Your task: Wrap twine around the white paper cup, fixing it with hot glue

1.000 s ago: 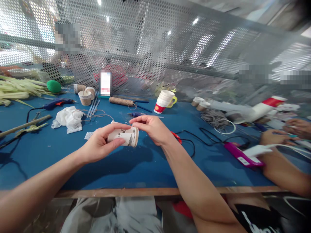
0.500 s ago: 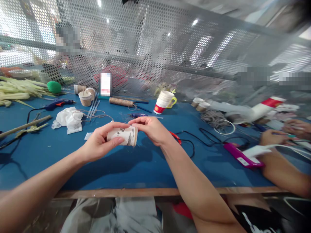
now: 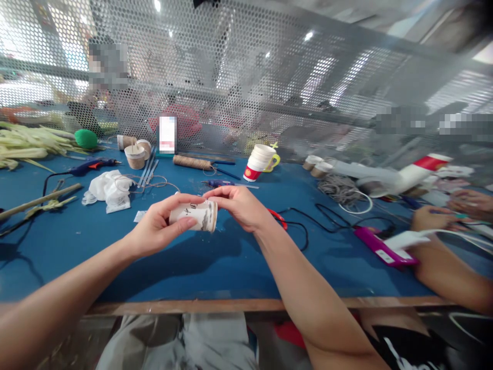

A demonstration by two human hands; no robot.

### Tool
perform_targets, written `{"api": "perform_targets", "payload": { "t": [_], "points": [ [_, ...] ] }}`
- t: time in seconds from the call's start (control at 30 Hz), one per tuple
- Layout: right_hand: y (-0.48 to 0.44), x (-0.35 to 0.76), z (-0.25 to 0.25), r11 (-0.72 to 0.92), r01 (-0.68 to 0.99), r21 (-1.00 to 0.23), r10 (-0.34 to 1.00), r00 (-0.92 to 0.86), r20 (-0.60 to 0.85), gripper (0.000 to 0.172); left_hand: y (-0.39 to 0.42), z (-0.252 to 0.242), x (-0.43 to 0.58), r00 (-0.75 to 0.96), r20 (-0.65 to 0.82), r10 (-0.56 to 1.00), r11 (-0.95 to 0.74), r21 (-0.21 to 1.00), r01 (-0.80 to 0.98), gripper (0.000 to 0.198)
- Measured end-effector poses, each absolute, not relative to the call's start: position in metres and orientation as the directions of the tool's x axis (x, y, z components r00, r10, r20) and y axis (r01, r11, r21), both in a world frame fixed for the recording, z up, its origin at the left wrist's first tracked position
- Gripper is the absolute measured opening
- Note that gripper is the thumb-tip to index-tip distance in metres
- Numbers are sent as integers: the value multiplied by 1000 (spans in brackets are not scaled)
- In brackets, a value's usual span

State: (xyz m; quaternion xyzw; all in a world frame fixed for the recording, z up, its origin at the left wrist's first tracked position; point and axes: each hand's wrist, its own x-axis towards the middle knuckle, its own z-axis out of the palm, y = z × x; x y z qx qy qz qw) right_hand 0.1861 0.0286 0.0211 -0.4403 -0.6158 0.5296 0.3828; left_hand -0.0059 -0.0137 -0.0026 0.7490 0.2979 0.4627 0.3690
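A white paper cup (image 3: 198,216) with dark printed marks lies sideways in my left hand (image 3: 159,223), held above the blue table. My left thumb presses its near side and the fingers reach over the top. At the cup's right end, my right hand (image 3: 241,208) has its thumb and fingertips pinched together by the upper rim. Whatever is between those fingertips is too small or hidden to make out. Behind the hands lies a blue hot glue gun (image 3: 219,183).
Stacked paper cups (image 3: 259,162), a twine roll (image 3: 192,162) and a phone (image 3: 167,134) stand along the mesh panel (image 3: 231,77). Crumpled white plastic (image 3: 111,189) and a second glue gun (image 3: 92,165) are left. At right, another person's arm (image 3: 450,267) is near a purple power strip (image 3: 385,247).
Almost nothing differs. The cup has turned very slightly in my left hand, and my right fingertips stay at its rim.
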Motion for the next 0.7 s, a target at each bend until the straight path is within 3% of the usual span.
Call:
{"api": "perform_targets", "payload": {
  "t": [0.4,0.47,0.57,0.7],
  "points": [
    [30,185,18,96,208,-973,950,-311,27,17,-12,-2,-4,335,448,829,-495,867,65,30],
    [32,186,18,122,264,-957,967,-247,55,20,-11,-2,-3,287,438,852,-470,882,47,31],
    [31,187,20,181,357,-916,981,-128,144,11,-7,-2,-2,212,389,897,-404,914,29,33],
    [22,186,27,302,369,-879,945,-237,225,18,-3,-2,-2,165,351,921,-365,929,57,35]
  ]
}}
